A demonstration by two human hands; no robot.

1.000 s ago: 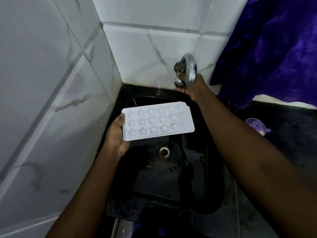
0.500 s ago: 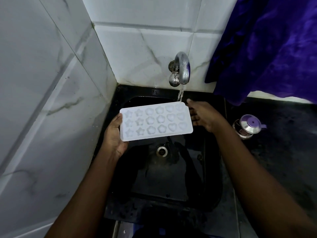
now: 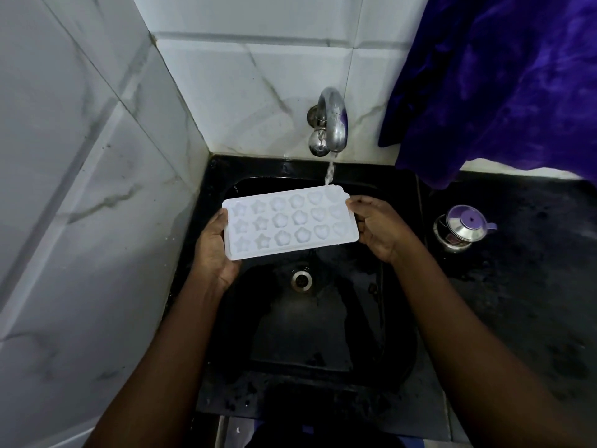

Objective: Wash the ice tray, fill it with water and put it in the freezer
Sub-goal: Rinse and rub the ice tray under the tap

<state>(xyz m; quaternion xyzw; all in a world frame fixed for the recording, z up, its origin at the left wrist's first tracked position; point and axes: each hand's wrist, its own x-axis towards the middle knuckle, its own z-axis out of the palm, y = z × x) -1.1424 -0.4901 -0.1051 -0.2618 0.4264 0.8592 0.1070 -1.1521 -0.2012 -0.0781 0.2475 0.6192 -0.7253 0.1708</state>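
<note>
White plastic ice tray [image 3: 290, 221], star- and heart-shaped cavities, lies between the hands. Left hand [image 3: 214, 253] and right hand [image 3: 379, 229] each grip one short end.

The head camera looks steeply down, close over the black sink [image 3: 323, 334].

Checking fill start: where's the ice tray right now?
Head view, centre: ice tray held above the black sink, left hand on its left end, right hand on its right, far-right corner under the tap stream.
</note>
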